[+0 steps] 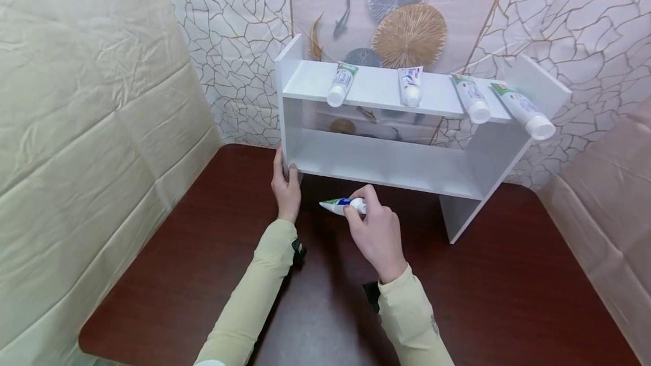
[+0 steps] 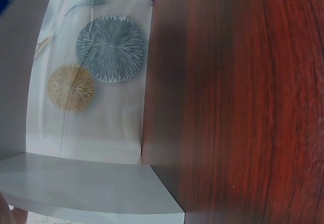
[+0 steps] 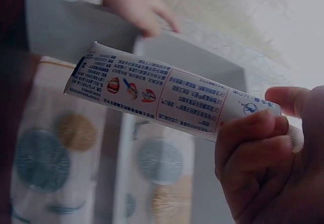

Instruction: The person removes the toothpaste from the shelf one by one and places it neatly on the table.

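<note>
My right hand (image 1: 377, 234) pinches a toothpaste tube (image 1: 335, 205) by its capped end, in front of the shelf's lower opening. In the right wrist view the printed back of that toothpaste tube (image 3: 157, 92) faces the camera, with fingers (image 3: 258, 148) curled round the cap end. My left hand (image 1: 287, 188) grips the left side panel of the white shelf (image 1: 386, 154), thumb on the front edge. Only a bit of the left hand (image 2: 6, 214) shows in the left wrist view. Several more toothpaste tubes (image 1: 342, 85) lie on the top board, caps toward me.
The shelf stands toward the back of a dark red-brown table (image 1: 203, 258). A patterned cloth (image 1: 244, 33) hangs behind it. Beige cloth (image 1: 91, 129) covers the left side. The rightmost tube (image 1: 524, 109) juts past the top board's front edge.
</note>
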Demonstrator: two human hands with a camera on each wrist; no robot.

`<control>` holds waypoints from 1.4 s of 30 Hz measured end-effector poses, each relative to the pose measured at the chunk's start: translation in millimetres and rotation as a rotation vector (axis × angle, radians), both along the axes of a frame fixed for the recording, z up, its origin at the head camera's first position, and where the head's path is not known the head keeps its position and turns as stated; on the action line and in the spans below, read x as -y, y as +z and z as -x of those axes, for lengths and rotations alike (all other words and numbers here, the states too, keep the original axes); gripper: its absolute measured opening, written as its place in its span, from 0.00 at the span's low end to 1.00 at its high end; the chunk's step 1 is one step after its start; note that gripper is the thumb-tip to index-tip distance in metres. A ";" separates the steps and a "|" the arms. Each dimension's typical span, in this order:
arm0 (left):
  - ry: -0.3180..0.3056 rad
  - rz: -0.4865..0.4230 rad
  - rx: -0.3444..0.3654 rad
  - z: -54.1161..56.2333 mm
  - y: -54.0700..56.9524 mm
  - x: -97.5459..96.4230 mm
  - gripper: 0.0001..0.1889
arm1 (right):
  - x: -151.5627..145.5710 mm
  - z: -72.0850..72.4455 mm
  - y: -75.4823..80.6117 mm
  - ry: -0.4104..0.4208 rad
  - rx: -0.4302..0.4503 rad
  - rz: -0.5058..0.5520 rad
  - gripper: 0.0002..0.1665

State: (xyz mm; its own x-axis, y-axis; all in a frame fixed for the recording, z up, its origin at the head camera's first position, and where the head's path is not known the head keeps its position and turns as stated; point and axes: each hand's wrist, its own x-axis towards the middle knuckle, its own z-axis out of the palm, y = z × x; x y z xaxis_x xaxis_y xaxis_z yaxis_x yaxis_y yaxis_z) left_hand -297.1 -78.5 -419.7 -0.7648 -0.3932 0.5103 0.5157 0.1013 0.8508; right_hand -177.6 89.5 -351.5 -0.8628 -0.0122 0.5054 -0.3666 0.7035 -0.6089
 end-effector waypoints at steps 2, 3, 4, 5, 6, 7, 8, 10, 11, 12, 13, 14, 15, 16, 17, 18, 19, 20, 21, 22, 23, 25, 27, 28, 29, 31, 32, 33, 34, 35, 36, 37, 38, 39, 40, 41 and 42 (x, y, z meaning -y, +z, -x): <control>0.006 0.007 -0.005 0.6 0.7 -0.5 0.26 | -0.6 3.2 -8.8 -0.007 0.019 -0.028 0.08; 0.008 0.011 -0.005 0.7 1.0 -0.7 0.26 | -0.7 4.6 -13.3 -0.007 0.033 -0.037 0.08; 0.009 0.013 -0.005 0.7 1.2 -0.9 0.26 | -0.8 5.9 -17.9 -0.005 0.048 -0.046 0.08; 0.010 0.016 -0.004 0.7 1.2 -1.0 0.26 | -0.8 7.0 -22.4 -0.001 0.064 -0.052 0.08; 0.008 0.017 -0.002 0.9 1.1 -1.1 0.26 | -0.8 7.8 -26.8 0.006 0.079 -0.056 0.08; 0.005 0.016 0.000 0.9 0.9 -1.2 0.26 | -0.6 8.6 -31.3 0.013 0.092 -0.059 0.07; 0.002 0.016 0.000 0.7 0.7 -1.2 0.26 | -0.3 9.0 -35.3 0.023 0.110 -0.060 0.07; -0.003 0.014 0.001 0.5 0.0 -1.3 0.26 | 0.6 9.3 -42.6 0.041 0.139 -0.062 0.08; -0.006 0.014 0.002 0.5 -0.3 -1.2 0.26 | 1.1 9.3 -46.1 0.049 0.152 -0.064 0.08; -0.008 0.015 0.002 0.6 -0.6 -1.2 0.26 | 1.7 9.3 -49.5 0.055 0.165 -0.067 0.08; -0.008 0.016 0.002 0.6 -0.8 -1.1 0.26 | 2.3 9.3 -52.8 0.058 0.177 -0.072 0.09; -0.008 0.018 0.002 0.5 -0.9 -1.1 0.26 | 2.9 8.9 -55.7 0.062 0.192 -0.073 0.10; -0.008 0.020 0.005 0.6 -1.0 -1.2 0.26 | 3.4 8.7 -58.8 0.065 0.204 -0.079 0.11; -0.005 0.023 0.005 0.6 -0.9 -1.2 0.26 | 4.0 8.4 -61.6 0.066 0.216 -0.083 0.12; -0.004 0.023 0.004 0.7 -0.6 -1.1 0.26 | 4.5 8.1 -64.2 0.066 0.226 -0.089 0.13; 0.000 0.024 0.005 0.7 -0.3 -1.2 0.26 | 5.0 7.6 -66.7 0.066 0.234 -0.098 0.15; 0.004 0.025 0.004 0.6 0.1 -1.1 0.26 | 5.6 7.2 -68.7 0.064 0.237 -0.110 0.15; 0.009 0.026 0.003 0.6 0.5 -1.0 0.26 | 6.2 6.8 -70.6 0.060 0.239 -0.125 0.16; 0.013 0.027 0.002 0.6 0.9 -0.9 0.26 | 7.0 6.2 -72.0 0.055 0.238 -0.140 0.17; 0.016 0.027 0.002 0.4 1.3 -0.7 0.26 | 7.9 5.4 -73.0 0.049 0.238 -0.153 0.17; 0.017 0.027 0.003 0.1 1.6 -0.3 0.26 | 8.7 4.5 -74.0 0.042 0.238 -0.165 0.17; 0.017 0.029 0.006 -0.5 1.8 0.1 0.26 | 10.9 2.2 -75.3 0.030 0.245 -0.187 0.18; 0.014 0.027 0.013 -1.1 1.7 0.7 0.26 | 13.5 -0.7 -76.4 0.029 0.261 -0.211 0.18; 0.011 0.025 0.016 -1.3 1.5 0.9 0.26 | 14.9 -2.3 -77.4 0.032 0.268 -0.230 0.18; 0.007 0.023 0.019 -1.5 1.3 1.1 0.26 | 16.3 -4.1 -78.4 0.038 0.270 -0.250 0.18; 0.002 0.020 0.019 -1.9 1.0 1.2 0.26 | 19.1 -7.8 -80.7 0.055 0.274 -0.296 0.19; 0.001 0.020 0.017 -2.2 1.0 1.2 0.26 | 20.4 -9.6 -82.1 0.061 0.271 -0.320 0.19; -0.002 0.019 0.014 -2.4 1.0 1.1 0.26 | 21.4 -11.3 -84.0 0.064 0.266 -0.342 0.19; -0.003 0.020 0.011 -2.6 0.9 0.9 0.26 | 22.4 -13.0 -85.9 0.065 0.265 -0.360 0.19; -0.003 0.021 0.006 -2.9 1.0 0.7 0.26 | 23.3 -14.3 -87.7 0.065 0.264 -0.374 0.19; -0.002 0.022 0.001 -3.0 1.1 0.5 0.26 | 24.1 -15.4 -89.4 0.062 0.268 -0.387 0.19; 0.001 0.023 -0.002 -3.3 1.4 0.5 0.26 | 24.7 -16.3 -91.1 0.059 0.275 -0.399 0.20; 0.002 0.022 -0.006 -3.5 1.6 0.6 0.26 | 25.3 -17.0 -93.0 0.056 0.284 -0.411 0.21; 0.006 0.023 -0.010 -3.7 1.9 0.6 0.26 | 25.8 -17.7 -94.7 0.054 0.294 -0.421 0.22; 0.009 0.023 -0.013 -4.0 2.2 0.6 0.26 | 26.3 -18.3 -96.1 0.054 0.310 -0.427 0.22; 0.012 0.024 -0.015 -4.3 2.5 0.6 0.26 | 26.7 -18.9 -97.4 0.056 0.325 -0.432 0.23; 0.013 0.024 -0.015 -4.5 2.6 0.8 0.26 | 27.1 -19.6 -98.6 0.058 0.339 -0.436 0.24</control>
